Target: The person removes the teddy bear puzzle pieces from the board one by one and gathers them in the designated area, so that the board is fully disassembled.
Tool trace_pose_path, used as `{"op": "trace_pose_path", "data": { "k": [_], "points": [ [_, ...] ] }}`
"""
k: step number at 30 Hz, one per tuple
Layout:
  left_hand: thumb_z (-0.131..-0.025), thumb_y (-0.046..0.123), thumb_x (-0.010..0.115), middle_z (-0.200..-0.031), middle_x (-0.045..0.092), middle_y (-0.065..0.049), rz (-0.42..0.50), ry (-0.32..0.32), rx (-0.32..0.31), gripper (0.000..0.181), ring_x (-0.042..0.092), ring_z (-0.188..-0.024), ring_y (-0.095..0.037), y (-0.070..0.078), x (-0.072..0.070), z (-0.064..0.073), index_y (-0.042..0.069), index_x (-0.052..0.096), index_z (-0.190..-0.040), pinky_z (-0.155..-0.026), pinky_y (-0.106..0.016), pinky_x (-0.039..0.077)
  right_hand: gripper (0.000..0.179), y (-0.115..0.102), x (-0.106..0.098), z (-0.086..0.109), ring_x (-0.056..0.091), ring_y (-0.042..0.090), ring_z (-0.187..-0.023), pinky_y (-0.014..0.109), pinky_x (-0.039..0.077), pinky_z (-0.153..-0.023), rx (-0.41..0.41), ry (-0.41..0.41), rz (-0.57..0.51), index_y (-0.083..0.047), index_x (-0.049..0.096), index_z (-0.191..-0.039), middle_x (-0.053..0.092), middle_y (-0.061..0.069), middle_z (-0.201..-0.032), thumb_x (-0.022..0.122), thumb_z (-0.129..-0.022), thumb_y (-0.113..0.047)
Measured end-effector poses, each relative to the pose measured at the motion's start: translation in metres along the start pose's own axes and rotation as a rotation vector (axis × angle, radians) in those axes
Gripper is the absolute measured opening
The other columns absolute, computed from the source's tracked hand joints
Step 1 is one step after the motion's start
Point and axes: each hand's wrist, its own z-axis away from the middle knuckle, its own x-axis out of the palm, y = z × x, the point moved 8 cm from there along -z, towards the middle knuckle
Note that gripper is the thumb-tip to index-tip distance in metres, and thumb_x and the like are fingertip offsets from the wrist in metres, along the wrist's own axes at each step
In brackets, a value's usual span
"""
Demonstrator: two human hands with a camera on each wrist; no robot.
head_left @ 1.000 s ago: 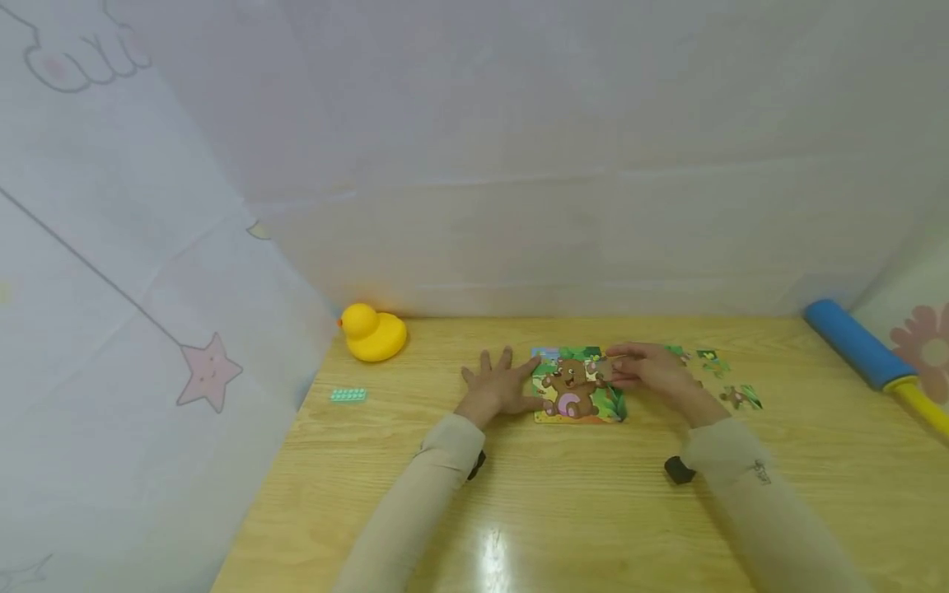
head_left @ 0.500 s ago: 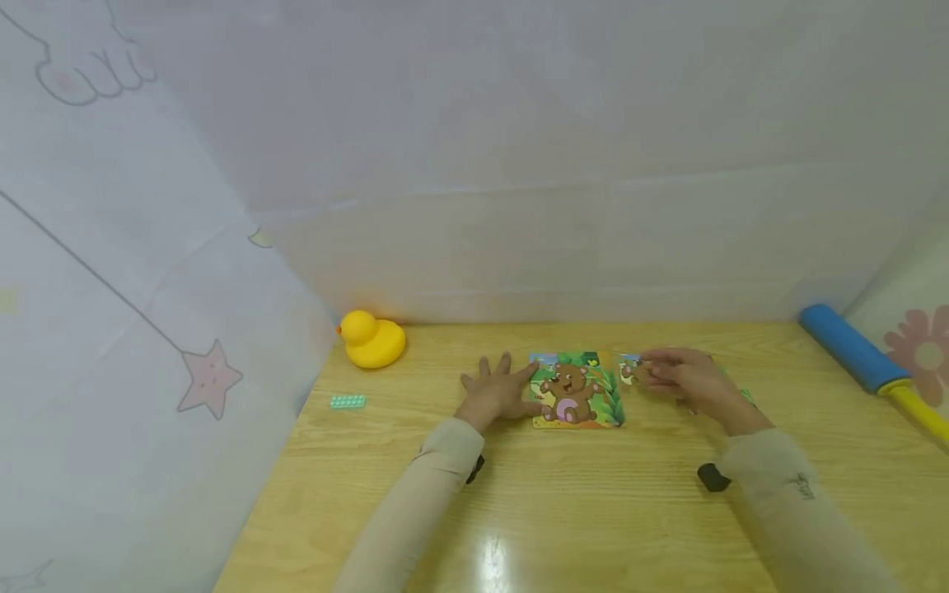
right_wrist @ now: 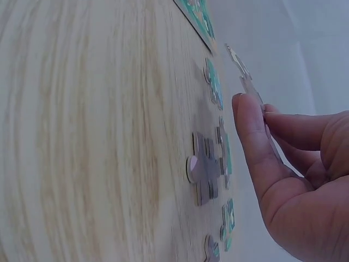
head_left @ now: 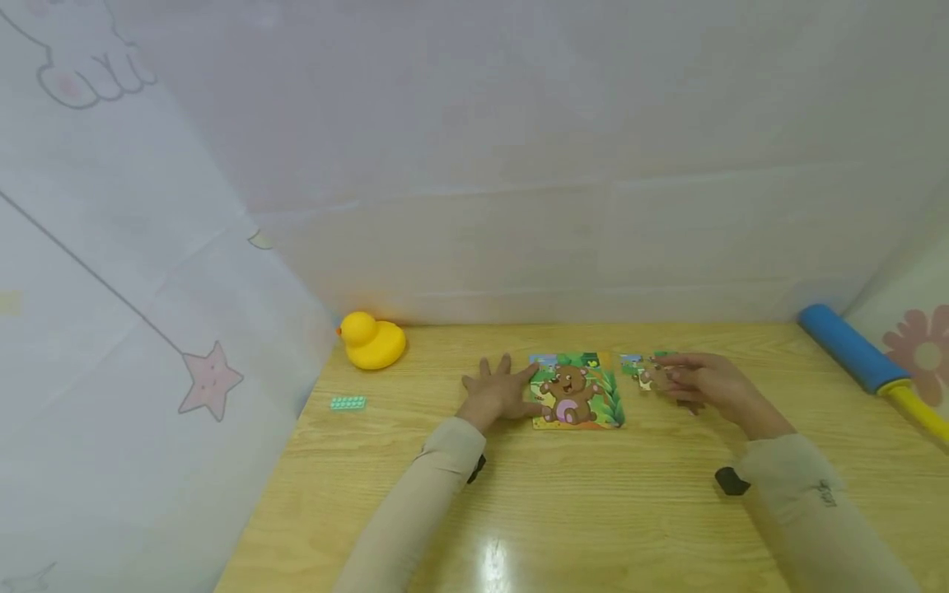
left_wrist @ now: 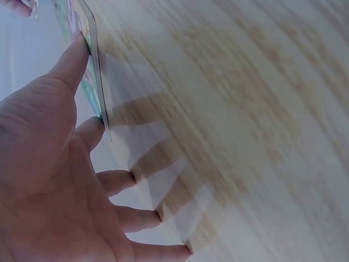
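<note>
The bear picture puzzle [head_left: 569, 394] lies flat mid-table in the head view. At its left edge rests my left hand [head_left: 491, 397], fingers spread; in the left wrist view the thumb [left_wrist: 71, 63] and index fingertip touch the puzzle's edge and the other fingertips press on the table. My right hand [head_left: 715, 387] pinches a thin puzzle piece [right_wrist: 248, 84] between thumb and fingers, raised over the table right of the picture. Beneath it lie several loose puzzle pieces [right_wrist: 204, 169], partly hidden by the hand in the head view.
A yellow toy duck [head_left: 374, 342] sits at the back left, with a small mint-green studded strip [head_left: 348, 403] in front of it. A blue and yellow foam-like tube [head_left: 848, 346] lies along the right side. A printed cloth [head_left: 474, 247] hangs behind the table.
My right hand has moved right, from the puzzle's right edge to above the loose pieces, carrying the puzzle piece. The left hand has stayed in place.
</note>
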Motion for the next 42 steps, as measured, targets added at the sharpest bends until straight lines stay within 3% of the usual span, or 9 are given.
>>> {"op": "trace_pose_path", "data": {
  "k": [12, 24, 33, 42],
  "points": [
    [-0.082, 0.081, 0.058, -0.172, 0.012, -0.010, 0.001, 0.007, 0.009, 0.092, 0.009, -0.155, -0.052, 0.000, -0.001, 0.000, 0.047, 0.023, -0.159, -0.112, -0.080, 0.020, 0.048, 0.004, -0.004, 0.008, 0.071, 0.010, -0.100, 0.031, 0.061, -0.090, 0.019, 0.005, -0.015, 0.005, 0.036, -0.154, 0.040, 0.033, -0.149, 0.044, -0.108, -0.008],
    [-0.082, 0.081, 0.057, -0.172, 0.012, -0.010, -0.006, 0.010, 0.022, 0.091, 0.009, -0.155, -0.052, -0.001, 0.000, 0.000, 0.047, 0.022, -0.159, -0.112, -0.081, 0.020, 0.048, 0.004, 0.012, 0.002, 0.068, 0.019, -0.105, 0.035, 0.061, -0.091, -0.011, -0.038, 0.015, 0.013, 0.037, -0.149, 0.037, 0.036, -0.153, 0.045, -0.106, -0.006],
    [-0.081, 0.082, 0.057, -0.172, 0.011, -0.010, -0.005, 0.010, 0.015, 0.092, 0.008, -0.155, -0.051, 0.000, -0.002, 0.000, 0.048, 0.021, -0.159, -0.112, -0.080, 0.020, 0.046, 0.001, 0.018, 0.002, 0.069, 0.017, -0.102, 0.034, 0.061, -0.089, 0.026, -0.042, 0.059, 0.016, 0.038, -0.147, 0.043, 0.039, -0.146, 0.045, -0.106, -0.005],
    [-0.083, 0.079, 0.059, -0.172, 0.010, -0.011, 0.024, 0.000, 0.022, 0.092, 0.007, -0.154, -0.053, 0.000, -0.001, 0.001, 0.046, 0.022, -0.160, -0.112, -0.081, 0.017, 0.047, -0.001, 0.011, 0.006, 0.071, 0.021, -0.104, 0.036, 0.062, -0.088, 0.032, -0.037, 0.096, 0.016, 0.039, -0.146, 0.051, 0.037, -0.142, 0.047, -0.107, -0.009]
  ]
}}
